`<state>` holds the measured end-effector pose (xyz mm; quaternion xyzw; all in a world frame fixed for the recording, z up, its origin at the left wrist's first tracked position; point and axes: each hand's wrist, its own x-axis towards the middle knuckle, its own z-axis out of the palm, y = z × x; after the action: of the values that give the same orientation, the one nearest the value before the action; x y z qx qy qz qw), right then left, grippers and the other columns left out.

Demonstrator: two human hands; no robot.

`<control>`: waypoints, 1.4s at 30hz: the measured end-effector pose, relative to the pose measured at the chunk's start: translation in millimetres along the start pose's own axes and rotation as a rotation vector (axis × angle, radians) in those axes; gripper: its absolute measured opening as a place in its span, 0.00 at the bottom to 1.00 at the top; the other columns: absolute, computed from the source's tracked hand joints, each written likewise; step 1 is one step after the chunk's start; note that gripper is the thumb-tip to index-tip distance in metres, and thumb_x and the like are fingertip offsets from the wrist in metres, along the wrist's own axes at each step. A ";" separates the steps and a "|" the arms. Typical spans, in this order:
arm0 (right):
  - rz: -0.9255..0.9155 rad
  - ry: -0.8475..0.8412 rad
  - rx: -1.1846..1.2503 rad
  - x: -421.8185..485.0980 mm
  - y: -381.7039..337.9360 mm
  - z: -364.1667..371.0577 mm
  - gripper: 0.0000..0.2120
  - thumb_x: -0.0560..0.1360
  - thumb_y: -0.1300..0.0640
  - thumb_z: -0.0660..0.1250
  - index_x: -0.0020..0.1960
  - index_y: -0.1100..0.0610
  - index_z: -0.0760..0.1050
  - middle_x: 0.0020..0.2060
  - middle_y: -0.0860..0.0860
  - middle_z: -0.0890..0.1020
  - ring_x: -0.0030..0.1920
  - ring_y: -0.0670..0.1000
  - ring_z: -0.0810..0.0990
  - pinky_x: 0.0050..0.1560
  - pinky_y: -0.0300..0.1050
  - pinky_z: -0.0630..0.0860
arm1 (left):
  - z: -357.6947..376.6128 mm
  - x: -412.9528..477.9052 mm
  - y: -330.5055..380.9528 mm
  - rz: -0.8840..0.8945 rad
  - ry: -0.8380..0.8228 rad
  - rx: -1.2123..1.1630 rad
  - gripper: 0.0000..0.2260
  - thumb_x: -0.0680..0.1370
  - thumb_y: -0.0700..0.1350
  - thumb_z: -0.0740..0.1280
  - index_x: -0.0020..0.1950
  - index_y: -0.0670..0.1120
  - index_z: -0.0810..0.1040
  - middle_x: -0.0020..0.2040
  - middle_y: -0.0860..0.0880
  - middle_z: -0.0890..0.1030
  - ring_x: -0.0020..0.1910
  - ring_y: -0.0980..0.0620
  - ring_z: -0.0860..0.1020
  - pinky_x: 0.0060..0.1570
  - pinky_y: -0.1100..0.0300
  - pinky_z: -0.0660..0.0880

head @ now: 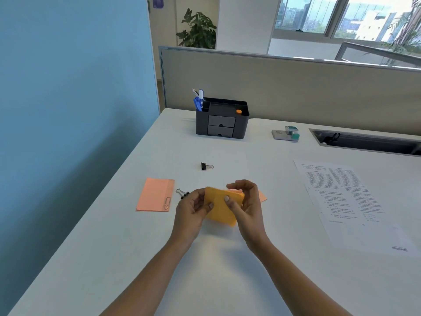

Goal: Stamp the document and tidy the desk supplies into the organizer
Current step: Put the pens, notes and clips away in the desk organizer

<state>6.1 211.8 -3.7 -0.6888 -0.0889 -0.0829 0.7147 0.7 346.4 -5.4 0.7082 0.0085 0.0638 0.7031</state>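
1. Head view: the left hand [193, 208] and right hand [247, 206] meet above the white counter [227, 270]. Together they grip one orange sticky-note pad [222, 210], which is lifted off the surface.
2. Left hand: the thumb lies on the pad's face and the fingers are curled behind its left edge. Right hand: the thumb presses the face and the fingers arch over the upper right corner.
3. A pink sheet [262, 197] lies flat on the counter, mostly hidden behind the right hand.
4. Just beyond the left hand's knuckles lies a binder clip [182, 193] (whether it touches them cannot be told). Farther left lies a pink note pad [155, 195] with a paper clip [167, 202] at its near right corner.
5. Beyond both hands, a second binder clip [206, 166] lies alone.
6. Well beyond the hands stands the black organizer [222, 119]. Blue pens [198, 102] stand in its left compartment, an orange-capped item [238, 112] sits in its right one, and both front drawers are closed.
7. Beyond and to the right of the right hand, the teal stamp [291, 132] rests on a grey base [279, 134].
8. To the right of the right hand, the printed document [346, 201] lies flat, apart from the stamp.
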 end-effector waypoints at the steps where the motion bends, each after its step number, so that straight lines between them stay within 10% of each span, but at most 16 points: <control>1: 0.008 -0.010 0.015 -1.1 2.6 -0.2 0.14 0.69 0.57 0.66 0.53 0.51 0.68 0.52 0.49 0.77 0.49 0.42 0.76 0.44 0.36 0.75 | 0.0 -1.0 -2.1 -0.005 -0.005 0.007 0.12 0.74 0.30 0.66 0.53 0.43 0.77 0.46 0.50 0.82 0.41 0.66 0.80 0.45 0.72 0.75; 20: 0.063 -0.058 -0.071 0.1 9.2 6.9 0.08 0.71 0.55 0.63 0.49 0.49 0.67 0.42 0.45 0.74 0.42 0.40 0.73 0.41 0.32 0.72 | 2.5 -5.2 -5.0 -0.016 -0.021 0.117 0.12 0.76 0.34 0.64 0.43 0.51 0.78 0.45 0.44 0.81 0.45 0.51 0.76 0.50 0.55 0.74; 37: 0.010 0.111 -0.333 48.1 -25.3 -12.0 0.07 0.75 0.61 0.66 0.51 0.57 0.80 0.43 0.47 0.81 0.40 0.40 0.77 0.39 0.23 0.73 | -1.9 37.9 22.7 -0.057 0.001 0.184 0.11 0.77 0.35 0.62 0.59 0.40 0.76 0.51 0.47 0.79 0.52 0.47 0.77 0.43 0.62 0.74; 42: 0.016 0.095 -0.408 86.4 -38.9 -16.4 0.09 0.75 0.61 0.66 0.54 0.59 0.80 0.43 0.48 0.81 0.39 0.42 0.77 0.42 0.30 0.74 | 3.0 73.6 35.1 -0.053 -0.020 0.223 0.12 0.77 0.35 0.63 0.60 0.40 0.75 0.53 0.47 0.79 0.55 0.46 0.77 0.59 0.52 0.73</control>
<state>80.7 194.3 54.3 -0.8152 -0.0307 -0.1259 0.5645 71.3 350.5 35.3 0.7821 0.0271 0.0369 0.6215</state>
